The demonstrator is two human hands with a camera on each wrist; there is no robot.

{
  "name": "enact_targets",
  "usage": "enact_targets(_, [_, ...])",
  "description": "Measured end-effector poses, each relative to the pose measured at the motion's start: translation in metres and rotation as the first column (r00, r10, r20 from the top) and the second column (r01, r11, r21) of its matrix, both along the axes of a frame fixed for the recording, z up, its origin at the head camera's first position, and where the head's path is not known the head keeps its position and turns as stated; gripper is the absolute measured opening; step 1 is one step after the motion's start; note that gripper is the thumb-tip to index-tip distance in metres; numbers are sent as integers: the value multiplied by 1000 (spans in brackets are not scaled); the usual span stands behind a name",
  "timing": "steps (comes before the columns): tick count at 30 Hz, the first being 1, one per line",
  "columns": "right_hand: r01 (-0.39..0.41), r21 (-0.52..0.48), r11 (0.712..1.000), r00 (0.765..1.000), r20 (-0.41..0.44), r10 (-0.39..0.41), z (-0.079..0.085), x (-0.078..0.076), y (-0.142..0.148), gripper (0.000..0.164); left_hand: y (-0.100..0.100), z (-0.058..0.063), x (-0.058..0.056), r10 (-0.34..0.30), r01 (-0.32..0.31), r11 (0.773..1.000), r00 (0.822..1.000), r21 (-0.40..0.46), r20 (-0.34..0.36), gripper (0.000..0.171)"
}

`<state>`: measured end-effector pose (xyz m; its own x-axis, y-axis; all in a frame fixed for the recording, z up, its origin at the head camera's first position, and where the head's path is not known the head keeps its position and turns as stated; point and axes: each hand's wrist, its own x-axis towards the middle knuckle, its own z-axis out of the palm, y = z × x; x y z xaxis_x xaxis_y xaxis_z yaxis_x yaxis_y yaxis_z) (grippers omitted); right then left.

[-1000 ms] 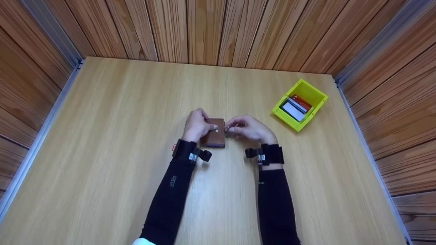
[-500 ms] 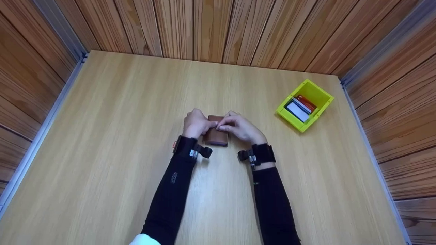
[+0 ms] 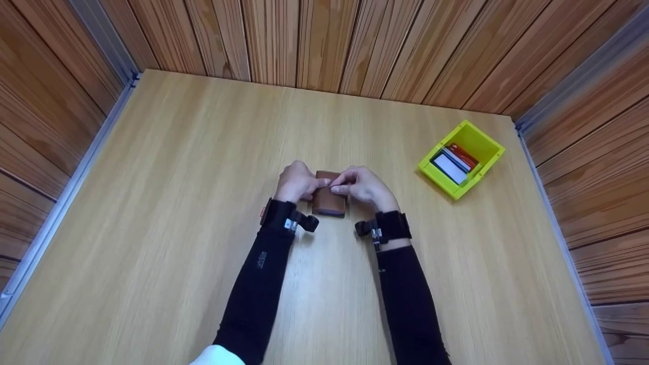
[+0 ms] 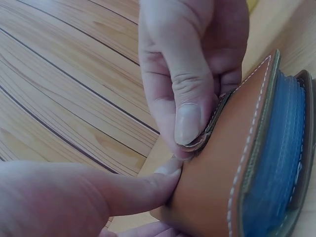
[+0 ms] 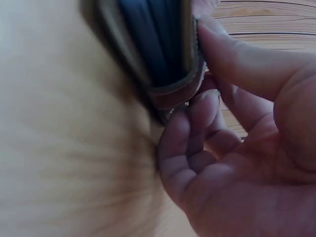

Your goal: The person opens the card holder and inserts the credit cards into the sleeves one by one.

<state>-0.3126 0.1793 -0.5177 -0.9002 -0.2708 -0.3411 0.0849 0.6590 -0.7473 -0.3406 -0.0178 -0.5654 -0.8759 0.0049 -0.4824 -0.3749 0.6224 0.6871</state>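
A brown leather card wallet [image 3: 328, 205] with white stitching lies on the table between both hands. Blue plastic sleeves [image 4: 276, 163] show along its side in the left wrist view. My left hand [image 3: 295, 181] grips the wallet from the left, its thumb [image 4: 143, 190] pressing on the cover. From the right, my right hand [image 3: 365, 187] pinches the end of the wallet's short strap [image 5: 177, 95], which wraps round the side onto the cover. In the left wrist view the right thumb [image 4: 188, 123] lies on the strap end, close to the left thumbtip. The snap under the strap is hidden.
A yellow-green bin [image 3: 492, 152] stands at the right rear of the table, holding several cards [image 3: 450, 168], white and red among them. Wood-panelled walls [image 3: 324, 45] rise at the back and both sides.
The right hand has moved left, from the wallet's right edge onto its cover, bringing the strap over. The left hand keeps its grip, its thumb now covering less of the snap area.
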Motion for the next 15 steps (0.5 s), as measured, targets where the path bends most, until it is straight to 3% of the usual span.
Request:
enact_targets(4, [-6, 9, 1000, 999, 50, 6, 1, -11, -9, 13, -8, 7, 4, 20, -20, 999, 1000, 37, -8, 36])
enact_targets(6, [-18, 0, 1000, 998, 53, 18, -5, -15, -11, 15, -11, 14, 11, 38, -37, 998, 999, 47, -17, 35])
enact_targets(8, [-30, -9, 999, 998, 56, 31, -14, -16, -7, 16, -13, 12, 18, 35, -33, 998, 999, 59, -39, 38])
enact_targets(9, [-34, -17, 999, 998, 59, 35, -19, -16, -4, 17, -14, 5, 18, 22, -18, 997, 998, 70, -59, 41])
enact_targets(10, [-39, -20, 999, 997, 61, 40, -24, -17, 1, 19, -12, 6, 21, 6, -2, 997, 998, 74, -57, 43])
enact_targets(13, [-47, 26, 999, 997, 62, 46, -34, -19, 23, 27, -9, 0, 19, -98, 101, 990, 995, 102, -34, 44])
enact_targets(15, [-30, 81, 996, 998, 58, 26, -38, -22, 39, 34, -7, 5, 13, -179, 179, 982, 984, 54, -12, 43])
